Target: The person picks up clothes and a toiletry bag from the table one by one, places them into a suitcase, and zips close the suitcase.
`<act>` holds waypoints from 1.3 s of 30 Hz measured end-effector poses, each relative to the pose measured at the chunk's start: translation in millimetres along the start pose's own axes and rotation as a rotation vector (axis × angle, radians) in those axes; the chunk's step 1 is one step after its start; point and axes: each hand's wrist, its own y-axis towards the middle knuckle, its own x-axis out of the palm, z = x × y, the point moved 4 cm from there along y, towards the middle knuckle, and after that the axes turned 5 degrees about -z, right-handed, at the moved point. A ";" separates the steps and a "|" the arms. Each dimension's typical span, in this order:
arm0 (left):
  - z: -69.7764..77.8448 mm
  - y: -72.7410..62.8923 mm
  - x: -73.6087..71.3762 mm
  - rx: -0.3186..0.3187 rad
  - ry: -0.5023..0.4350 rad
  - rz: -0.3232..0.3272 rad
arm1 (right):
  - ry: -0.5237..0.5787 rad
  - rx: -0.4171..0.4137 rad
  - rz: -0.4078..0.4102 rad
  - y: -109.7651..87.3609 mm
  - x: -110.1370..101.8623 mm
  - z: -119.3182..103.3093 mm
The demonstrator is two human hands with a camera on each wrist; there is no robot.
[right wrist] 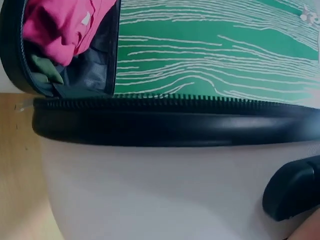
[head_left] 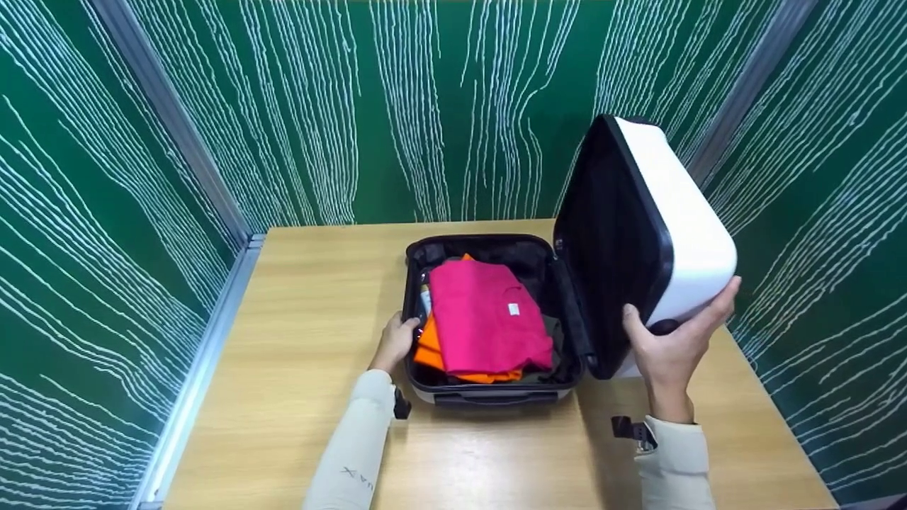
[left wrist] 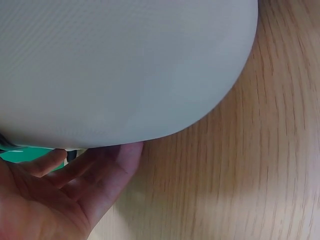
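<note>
A white hard-shell suitcase with a black-lined base (head_left: 425, 388) lies open on the table. Its lid (head_left: 698, 219) stands raised and tilted at the right. Folded in the base is a bright pink garment (head_left: 489, 312), with an orange garment (head_left: 429, 347) showing beneath it. My left hand (head_left: 395, 341) holds the base's left side, thumb at the rim; in the left wrist view its fingers lie against the pale shell (left wrist: 125, 65). With thumb on the black edge and fingers around the white outside, my right hand (head_left: 673, 350) grips the lid near its handle (right wrist: 295, 190).
A wooden table (head_left: 297, 340) carries the suitcase. Green walls (head_left: 482, 106) with white wavy lines enclose the back and both sides, with metal posts (head_left: 177, 127) at the corners. Dark green cloth (right wrist: 45, 70) peeks out beside the pink garment.
</note>
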 end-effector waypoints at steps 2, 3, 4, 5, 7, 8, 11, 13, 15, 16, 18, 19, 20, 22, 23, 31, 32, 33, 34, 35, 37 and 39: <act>-0.7 0.6 0.0 0.000 0.005 0.000 | 0.023 -0.006 -0.029 -0.9 3.4 -6.5; -1.1 1.0 0.0 -0.002 0.005 0.000 | 0.031 -0.007 -0.044 -1.6 5.1 -8.2; -1.4 1.3 -0.1 -0.003 0.009 0.002 | 0.043 -0.009 -0.059 -2.0 6.5 -8.8; -1.8 1.7 -0.2 -0.003 0.009 0.003 | 0.052 -0.011 -0.072 -2.5 7.7 -8.5; -2.6 2.4 -0.2 -0.006 0.004 0.001 | 0.066 -0.017 -0.092 -3.2 9.7 -5.3; -2.9 2.6 0.0 -0.008 -0.001 -0.003 | 0.067 -0.021 -0.098 -3.5 10.4 -2.0; -4.2 3.7 0.3 -0.011 -0.015 -0.010 | 0.064 -0.024 -0.112 -4.0 12.1 11.8; -4.9 4.3 0.7 -0.014 -0.023 -0.014 | 0.061 -0.019 -0.125 -4.5 13.2 21.6; -5.4 5.0 0.8 -0.012 -0.024 -0.012 | 0.071 -0.016 -0.142 -4.7 14.0 30.0; -5.7 5.3 1.0 -0.013 -0.021 -0.011 | 0.083 -0.019 -0.148 -4.9 14.1 32.7; -6.0 5.7 1.3 -0.016 -0.020 -0.010 | 0.121 -0.027 -0.158 -5.2 14.4 36.3; -6.2 5.7 1.5 -0.019 -0.019 -0.009 | 0.138 -0.033 -0.161 -5.7 14.3 37.2; -6.4 5.7 1.5 -0.021 -0.015 -0.008 | 0.153 -0.037 -0.164 -6.0 14.4 37.2; -6.7 5.5 1.5 -0.026 -0.011 -0.001 | 0.165 -0.039 -0.172 -7.4 15.2 34.9; -6.7 5.3 1.4 -0.027 -0.014 0.002 | 0.167 -0.038 -0.177 -8.0 16.0 32.6; -8.2 5.6 1.6 -0.026 -0.017 0.002 | 0.117 -0.097 -0.204 -13.9 22.3 0.1; -8.4 5.3 1.5 -0.030 -0.019 0.003 | 0.099 -0.110 -0.205 -14.7 22.9 -1.4; -8.4 5.0 1.3 -0.029 -0.017 0.003 | 0.077 -0.118 -0.204 -15.7 23.3 -2.3; -8.2 4.8 1.2 -0.029 -0.017 0.003 | 0.052 -0.123 -0.204 -16.5 23.6 -2.4; -7.9 4.5 1.0 -0.029 -0.015 0.002 | 0.030 -0.133 -0.203 -16.9 24.0 -2.2; -7.4 4.6 1.1 -0.025 -0.018 -0.005 | -0.010 -0.150 -0.206 -17.4 24.6 -2.2; -7.5 5.6 1.5 -0.018 -0.021 -0.013 | -0.041 -0.167 -0.209 -17.3 25.2 5.0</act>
